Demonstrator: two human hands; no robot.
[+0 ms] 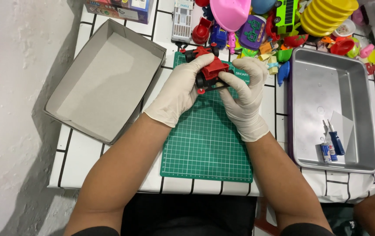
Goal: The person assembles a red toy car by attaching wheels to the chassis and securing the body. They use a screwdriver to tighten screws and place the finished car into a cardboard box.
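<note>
Left forearm: bare, enters from the lower left of my view and runs diagonally up and to the right.

Left hand (179,89): in a pale rubber glove with the cuff ending at the wrist; palm turned inward, fingers curled closed in a grip, thumb stretched up and rightward.

Right forearm: bare, enters from the lower right and angles up and to the left, steeper than the left.

Right hand (246,94): same pale glove; back of the hand faces me, fingers bent in a closed pinch, thumb pointing left.

Both hands: close together, thumbs nearly meeting, wrists apart, forearms forming a narrow V.
</note>
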